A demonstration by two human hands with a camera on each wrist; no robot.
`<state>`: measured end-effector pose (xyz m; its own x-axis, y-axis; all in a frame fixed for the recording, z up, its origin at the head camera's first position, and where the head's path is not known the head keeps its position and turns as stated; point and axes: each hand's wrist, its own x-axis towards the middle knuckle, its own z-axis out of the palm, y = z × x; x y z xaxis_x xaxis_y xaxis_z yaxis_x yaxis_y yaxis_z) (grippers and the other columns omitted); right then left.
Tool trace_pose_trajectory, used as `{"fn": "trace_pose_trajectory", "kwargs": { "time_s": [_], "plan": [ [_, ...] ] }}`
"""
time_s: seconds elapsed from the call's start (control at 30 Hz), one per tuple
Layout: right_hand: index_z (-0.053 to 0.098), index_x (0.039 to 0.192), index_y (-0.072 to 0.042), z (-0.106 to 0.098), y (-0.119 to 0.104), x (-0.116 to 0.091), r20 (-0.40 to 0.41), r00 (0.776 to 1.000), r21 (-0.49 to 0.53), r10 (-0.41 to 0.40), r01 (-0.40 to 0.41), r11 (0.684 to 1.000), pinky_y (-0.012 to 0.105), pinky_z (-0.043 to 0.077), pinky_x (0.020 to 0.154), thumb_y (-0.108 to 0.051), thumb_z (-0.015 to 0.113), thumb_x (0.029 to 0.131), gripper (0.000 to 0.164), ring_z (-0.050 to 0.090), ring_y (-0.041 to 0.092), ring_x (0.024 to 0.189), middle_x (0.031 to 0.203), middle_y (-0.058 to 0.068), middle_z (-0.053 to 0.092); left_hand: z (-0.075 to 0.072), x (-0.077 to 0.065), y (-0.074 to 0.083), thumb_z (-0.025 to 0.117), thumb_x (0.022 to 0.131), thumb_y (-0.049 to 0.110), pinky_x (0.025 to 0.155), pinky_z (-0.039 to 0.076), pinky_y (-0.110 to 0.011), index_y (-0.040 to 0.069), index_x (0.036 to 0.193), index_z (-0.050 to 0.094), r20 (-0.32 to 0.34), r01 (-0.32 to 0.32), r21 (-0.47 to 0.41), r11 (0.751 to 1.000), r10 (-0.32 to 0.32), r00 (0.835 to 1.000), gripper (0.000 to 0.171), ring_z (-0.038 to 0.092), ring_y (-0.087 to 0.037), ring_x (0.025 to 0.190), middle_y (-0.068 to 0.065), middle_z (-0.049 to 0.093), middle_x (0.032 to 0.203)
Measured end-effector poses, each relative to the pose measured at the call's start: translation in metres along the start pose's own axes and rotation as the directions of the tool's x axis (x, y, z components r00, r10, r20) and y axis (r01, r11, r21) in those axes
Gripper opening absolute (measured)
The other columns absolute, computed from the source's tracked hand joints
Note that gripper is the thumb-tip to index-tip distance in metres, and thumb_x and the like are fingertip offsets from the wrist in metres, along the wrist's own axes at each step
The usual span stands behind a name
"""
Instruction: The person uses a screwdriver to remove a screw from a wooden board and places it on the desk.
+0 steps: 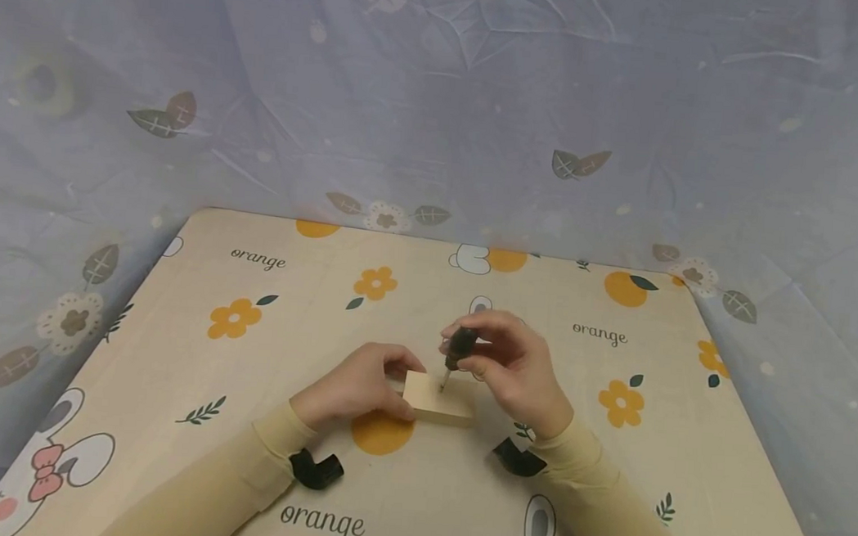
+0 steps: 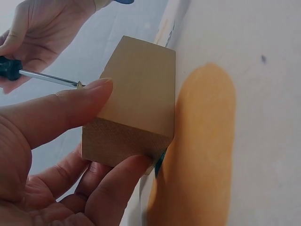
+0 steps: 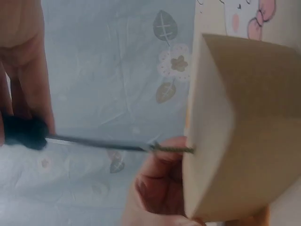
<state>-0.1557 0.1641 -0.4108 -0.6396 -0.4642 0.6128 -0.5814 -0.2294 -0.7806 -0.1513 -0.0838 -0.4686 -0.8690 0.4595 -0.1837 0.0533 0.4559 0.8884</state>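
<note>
Two grips: left hand (image 1: 363, 383) on a pale oblong wooden block (image 1: 431, 403) upon cream printed cloth (image 1: 283, 357), right hand (image 1: 521, 376) on a green-handled steel screwdriver (image 1: 461, 345) at a thin brassy screw (image 3: 174, 149). Driving, I judge; next, turn straight.

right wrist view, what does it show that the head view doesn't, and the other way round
Only the right wrist view plainly shows the threads of the screw, running from the tip of the screwdriver to the face of the wooden block.

Only the head view shows the yellow sleeves and the printed words "orange".

Both show the screwdriver, the block, the left hand, the right hand and part of the tablecloth.
</note>
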Motion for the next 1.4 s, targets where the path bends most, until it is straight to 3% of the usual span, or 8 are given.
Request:
{"fn": "trace_pose_trajectory", "kwargs": {
  "time_s": [0.17,0.3,0.43,0.6,0.7,0.9,1.1,1.4],
  "plan": [
    [0.061,0.129,0.004,-0.008,-0.001,0.003,0.083,0.996,0.052,0.04,-0.044,0.998,0.039,0.065,0.088,0.023,0.07,0.087,0.046,0.076,0.023,0.113,0.123,0.008,0.074,0.0,0.0,0.001,0.098,0.071,0.016,0.101,0.051,-0.042,0.022,0.111,0.077,0.005,-0.002,-0.001,1.0,0.002,1.0,0.046,0.068,-0.016,0.103,0.007,0.077,0.107],
    [0.06,0.129,0.005,-0.011,-0.002,0.004,0.098,0.993,0.036,0.072,-0.075,0.996,0.038,0.065,0.088,0.024,0.068,0.088,0.046,0.075,0.024,0.113,0.123,0.008,0.074,0.0,0.0,0.002,0.098,0.071,0.016,0.101,0.052,-0.043,0.021,0.112,0.077,0.009,-0.004,-0.002,1.0,0.004,1.0,0.046,0.068,-0.015,0.103,0.006,0.078,0.107],
    [0.059,0.129,0.006,-0.008,-0.002,0.004,0.065,0.995,0.011,0.074,-0.075,0.997,0.04,0.065,0.088,0.028,0.068,0.086,0.049,0.076,0.025,0.11,0.121,0.013,0.073,-0.001,-0.001,0.003,0.098,0.072,0.016,0.101,0.051,-0.043,0.022,0.111,0.077,0.01,0.003,-0.005,1.0,-0.003,1.0,0.045,0.067,-0.016,0.104,0.006,0.077,0.107],
    [0.062,0.124,0.005,0.0,-0.002,0.005,-0.025,1.0,-0.093,-0.005,0.002,0.996,0.038,0.065,0.086,0.027,0.075,0.08,0.051,0.074,0.024,0.105,0.117,0.02,0.07,-0.002,-0.002,0.003,0.097,0.073,0.017,0.1,0.05,-0.042,0.022,0.112,0.077,0.009,0.002,-0.001,1.0,-0.002,1.0,0.044,0.067,-0.016,0.104,0.006,0.077,0.107],
    [0.065,0.121,0.004,0.007,-0.002,0.004,-0.103,0.993,-0.188,-0.056,0.036,0.982,0.033,0.064,0.083,0.023,0.083,0.076,0.052,0.07,0.021,0.1,0.112,0.018,0.068,-0.001,-0.002,0.002,0.097,0.073,0.018,0.099,0.051,-0.041,0.022,0.112,0.077,0.009,-0.002,0.002,1.0,0.002,1.0,0.045,0.067,-0.016,0.103,0.006,0.077,0.107],
    [0.068,0.117,0.001,0.016,-0.004,0.001,-0.214,0.974,-0.324,-0.079,0.005,0.946,0.025,0.061,0.075,0.018,0.09,0.071,0.053,0.066,0.015,0.09,0.101,0.011,0.065,-0.001,-0.001,0.001,0.097,0.072,0.017,0.1,0.051,-0.042,0.022,0.112,0.077,0.004,-0.009,0.003,1.0,0.009,1.0,0.045,0.067,-0.017,0.104,0.006,0.077,0.107],
    [0.07,0.116,0.003,0.018,-0.004,0.001,-0.227,0.968,-0.349,-0.106,0.02,0.937,0.022,0.06,0.069,0.02,0.087,0.072,0.051,0.067,0.014,0.085,0.096,0.013,0.065,-0.001,-0.003,0.003,0.097,0.073,0.016,0.1,0.049,-0.042,0.022,0.112,0.077,0.004,-0.005,-0.006,1.0,0.005,1.0,0.044,0.066,-0.019,0.104,0.006,0.076,0.107],
    [0.07,0.118,0.005,0.017,-0.003,0.003,-0.169,0.978,-0.293,-0.122,0.068,0.954,0.026,0.064,0.074,0.027,0.077,0.077,0.047,0.073,0.017,0.087,0.099,0.02,0.07,-0.001,-0.003,0.005,0.097,0.072,0.014,0.1,0.049,-0.042,0.023,0.11,0.076,0.0,-0.022,0.015,1.0,0.022,1.0,0.045,0.066,-0.019,0.104,0.006,0.076,0.106]
  ]
}}
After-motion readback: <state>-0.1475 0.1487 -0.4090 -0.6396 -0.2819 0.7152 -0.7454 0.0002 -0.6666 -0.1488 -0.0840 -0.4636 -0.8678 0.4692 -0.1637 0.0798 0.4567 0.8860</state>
